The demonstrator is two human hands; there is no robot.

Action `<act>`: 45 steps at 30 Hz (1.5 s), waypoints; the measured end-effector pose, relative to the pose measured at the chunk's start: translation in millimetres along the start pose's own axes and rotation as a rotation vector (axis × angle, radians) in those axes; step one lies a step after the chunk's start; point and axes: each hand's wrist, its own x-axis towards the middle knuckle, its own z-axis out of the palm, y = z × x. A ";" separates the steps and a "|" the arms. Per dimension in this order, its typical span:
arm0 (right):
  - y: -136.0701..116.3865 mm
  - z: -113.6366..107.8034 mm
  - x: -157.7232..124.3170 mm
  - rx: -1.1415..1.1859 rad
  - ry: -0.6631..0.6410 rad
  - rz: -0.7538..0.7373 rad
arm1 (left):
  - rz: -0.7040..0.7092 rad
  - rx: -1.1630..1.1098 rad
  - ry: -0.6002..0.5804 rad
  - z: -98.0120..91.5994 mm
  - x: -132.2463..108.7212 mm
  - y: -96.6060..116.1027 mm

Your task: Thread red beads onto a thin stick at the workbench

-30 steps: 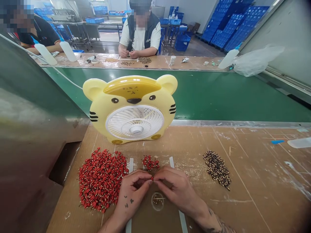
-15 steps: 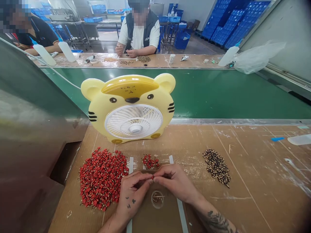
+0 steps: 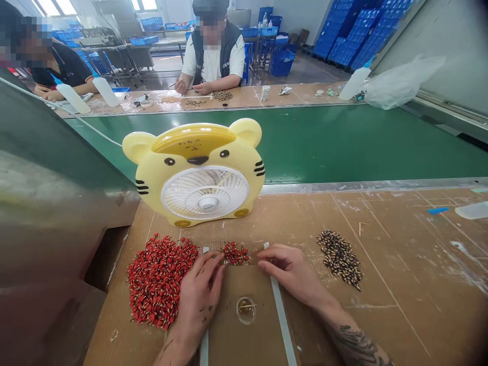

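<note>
My left hand [image 3: 200, 287] is at the left edge of a small pile of red beads with short pale ends [image 3: 235, 253]. Its thumb and index finger are slightly apart, and I see nothing between them. My right hand [image 3: 292, 269] hovers by the right tape strip, thumb and index finger apart with nothing visible in them. Between the hands and nearer to me stands a small round clear dish [image 3: 246, 311] with a thin stick across it. A large heap of similar red pieces [image 3: 162, 279] lies left of my left hand.
A pile of dark and tan bits [image 3: 339, 259] lies to the right on the cardboard [image 3: 396, 264]. Tape strips [image 3: 282, 320] edge the middle area. A yellow animal-shaped fan [image 3: 198, 173] stands behind. Beyond the green belt [image 3: 324, 147], two people sit at another bench.
My hands were together, pinching a small red piece. They have parted: the left moved to the small red pile, the right moved right. The camera view has shifted slightly.
</note>
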 end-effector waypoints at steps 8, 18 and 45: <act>-10.3 -3.0 -24.2 -0.119 -0.432 -0.185 | 0.034 0.566 -0.397 -52.5 9.7 -19.3; 1.2 12.3 -23.9 -0.140 -0.382 -0.365 | -0.015 0.660 -0.603 -49.6 17.3 -4.6; -11.7 21.3 -23.4 -0.454 -0.247 -0.691 | -0.577 -0.916 -0.322 -5.8 11.4 10.5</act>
